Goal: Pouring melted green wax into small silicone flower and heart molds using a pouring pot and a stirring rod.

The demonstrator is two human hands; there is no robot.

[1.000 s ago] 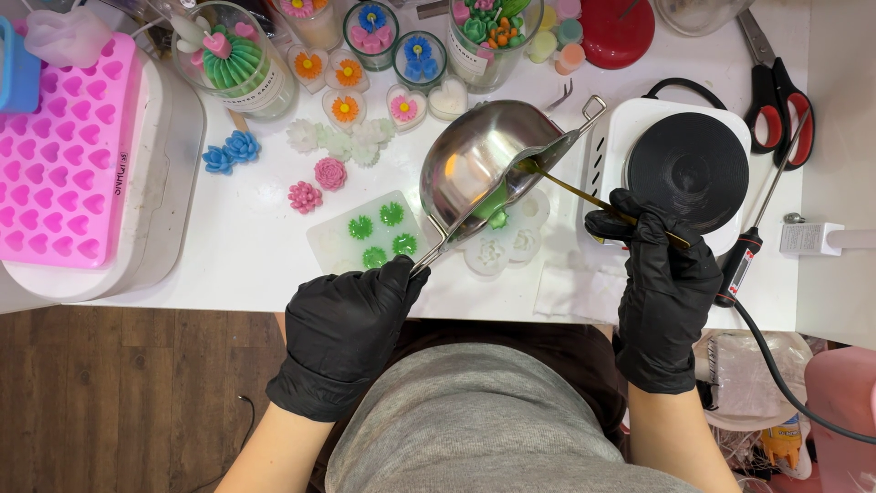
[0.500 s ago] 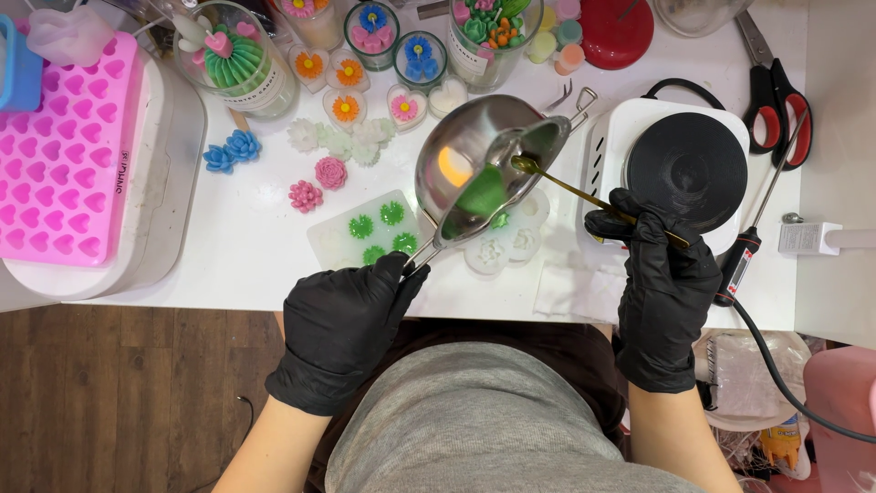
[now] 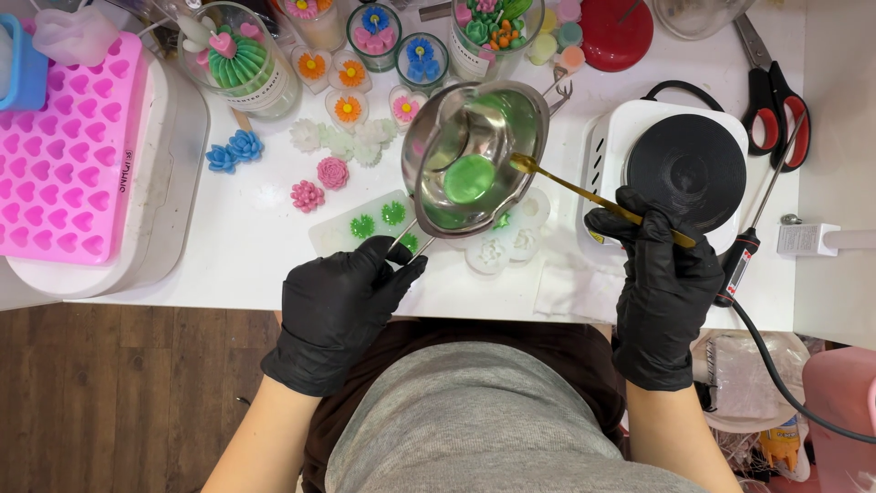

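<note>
My left hand (image 3: 339, 306), in a black glove, grips the wire handle of a small steel melting pot (image 3: 474, 155) held above the white table (image 3: 255, 210). A pool of green wax (image 3: 469, 178) lies in the pot's bottom. My right hand (image 3: 664, 278), also gloved, holds a thin gold spoon (image 3: 584, 192) whose tip rests at the pot's right rim. Under the pot lies a clear flower mould (image 3: 365, 226) with green wax in some cavities, partly hidden by the pot.
A white hot plate with a black disc (image 3: 684, 172) stands right of the pot. Scissors (image 3: 774, 96) and a probe thermometer (image 3: 741, 256) lie further right. A pink heart mould (image 3: 64, 155) sits at left. Flower candles (image 3: 319, 183) and jars (image 3: 239, 59) fill the back.
The pot has tipped back toward level and shifted slightly left; the green wax has settled into its bottom. The spoon tip has drawn back from inside the pot to its right rim.
</note>
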